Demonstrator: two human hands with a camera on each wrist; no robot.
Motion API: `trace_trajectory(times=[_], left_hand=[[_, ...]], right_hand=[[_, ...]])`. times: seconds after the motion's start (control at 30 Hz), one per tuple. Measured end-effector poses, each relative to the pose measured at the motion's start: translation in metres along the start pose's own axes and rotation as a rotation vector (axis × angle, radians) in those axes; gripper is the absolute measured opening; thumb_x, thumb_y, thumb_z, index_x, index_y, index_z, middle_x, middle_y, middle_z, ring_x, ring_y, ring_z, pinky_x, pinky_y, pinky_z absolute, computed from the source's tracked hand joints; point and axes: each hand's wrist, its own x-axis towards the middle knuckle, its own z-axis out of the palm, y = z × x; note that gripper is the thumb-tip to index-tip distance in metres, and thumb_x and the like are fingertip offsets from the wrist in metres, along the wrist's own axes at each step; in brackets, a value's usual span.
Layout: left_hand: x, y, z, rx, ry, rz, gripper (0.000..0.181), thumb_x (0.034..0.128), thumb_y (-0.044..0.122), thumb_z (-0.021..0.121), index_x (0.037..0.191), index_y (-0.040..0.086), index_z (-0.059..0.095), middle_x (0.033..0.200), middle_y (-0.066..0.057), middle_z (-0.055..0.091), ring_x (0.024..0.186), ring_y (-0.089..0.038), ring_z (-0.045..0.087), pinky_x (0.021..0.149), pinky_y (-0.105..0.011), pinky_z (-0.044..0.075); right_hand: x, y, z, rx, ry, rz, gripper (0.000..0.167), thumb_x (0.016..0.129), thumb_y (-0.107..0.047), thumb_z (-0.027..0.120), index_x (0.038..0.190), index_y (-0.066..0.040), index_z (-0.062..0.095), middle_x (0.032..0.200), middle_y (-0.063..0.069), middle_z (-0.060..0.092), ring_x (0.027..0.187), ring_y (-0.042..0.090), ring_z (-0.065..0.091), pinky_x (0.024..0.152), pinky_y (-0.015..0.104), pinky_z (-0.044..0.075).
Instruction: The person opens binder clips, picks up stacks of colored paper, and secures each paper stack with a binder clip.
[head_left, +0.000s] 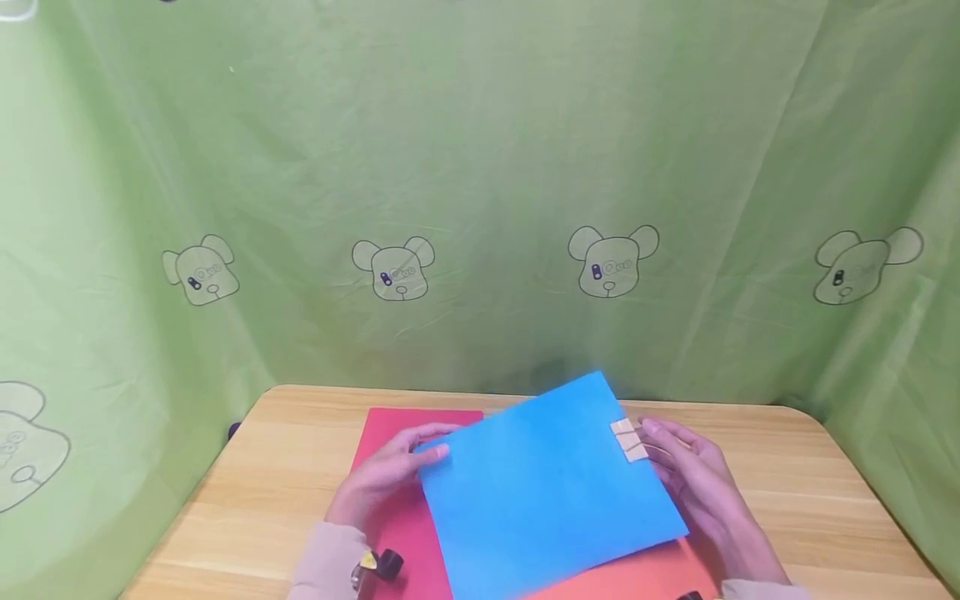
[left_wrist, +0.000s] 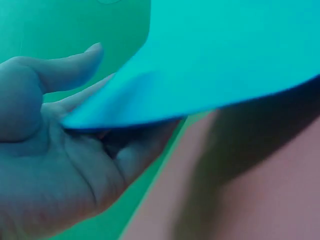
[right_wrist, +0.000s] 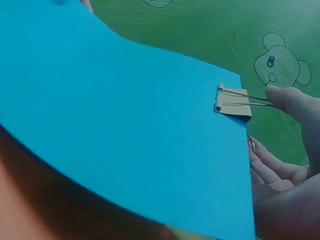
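A blue sheet (head_left: 540, 492) is raised and tilted, with a pale binder clip (head_left: 628, 440) on its right edge. The right hand (head_left: 701, 483) pinches the clip's wire handles; in the right wrist view its thumb presses the front handle and its fingers lie behind. At the sheet's left corner is the left hand (head_left: 386, 471). In the left wrist view, that corner of the blue sheet (left_wrist: 200, 55) lies over the palm and fingers of the left hand (left_wrist: 65, 150), and the thumb stands apart from the paper. The blue sheet hides part of the left fingers.
Beneath the blue sheet, a red sheet (head_left: 401, 533) lies on the wooden table (head_left: 810, 500) at the left, and an orange-red sheet (head_left: 637, 575) at the right. A green curtain (head_left: 487, 167) with bear-head drawings surrounds the table's back and sides.
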Motion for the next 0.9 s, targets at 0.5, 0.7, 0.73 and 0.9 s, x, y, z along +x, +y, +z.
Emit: trace_trajectory(times=[0.5,0.7,0.73,0.9], left_hand=[[0.004,0.004,0.031,0.291,-0.123,-0.038,0.046,0.1011,0.023,0.067,0.146,0.021,0.056,0.131,-0.004,0.068,0.120,-0.022,0.065,0.103,-0.042,0.050],[0.006,0.010,0.045,0.351,-0.089,0.013,0.041,0.1015,0.022,0.066,0.141,0.013,0.060,0.132,-0.004,0.066,0.122,-0.022,0.063,0.103,-0.040,0.048],[0.007,0.011,0.047,0.348,-0.085,0.021,0.039,0.1015,0.022,0.066,0.140,0.013,0.061,0.130,-0.002,0.067,0.120,-0.020,0.064,0.103,-0.038,0.049],[0.010,0.011,0.054,0.298,-0.103,0.065,0.037,0.1029,0.016,0.063,0.139,0.010,0.061,0.120,-0.002,0.071,0.109,-0.014,0.068,0.099,-0.030,0.049]], right_hand=[[-0.009,-0.003,0.024,-0.227,-0.024,-0.023,0.056,0.100,-0.033,0.069,0.145,-0.004,0.053,0.119,-0.004,0.073,0.107,0.014,0.070,0.088,0.033,0.058],[-0.014,-0.003,0.039,-0.257,-0.070,-0.035,0.059,0.101,-0.033,0.067,0.148,-0.001,0.050,0.123,0.004,0.072,0.108,0.020,0.070,0.087,0.041,0.059],[-0.015,-0.004,0.042,-0.257,-0.074,-0.032,0.059,0.100,-0.033,0.068,0.147,-0.002,0.050,0.124,0.004,0.071,0.109,0.020,0.070,0.087,0.041,0.059],[-0.017,-0.005,0.049,-0.289,-0.101,-0.041,0.058,0.100,-0.032,0.069,0.147,-0.002,0.050,0.132,0.006,0.068,0.113,0.018,0.067,0.089,0.037,0.058]])
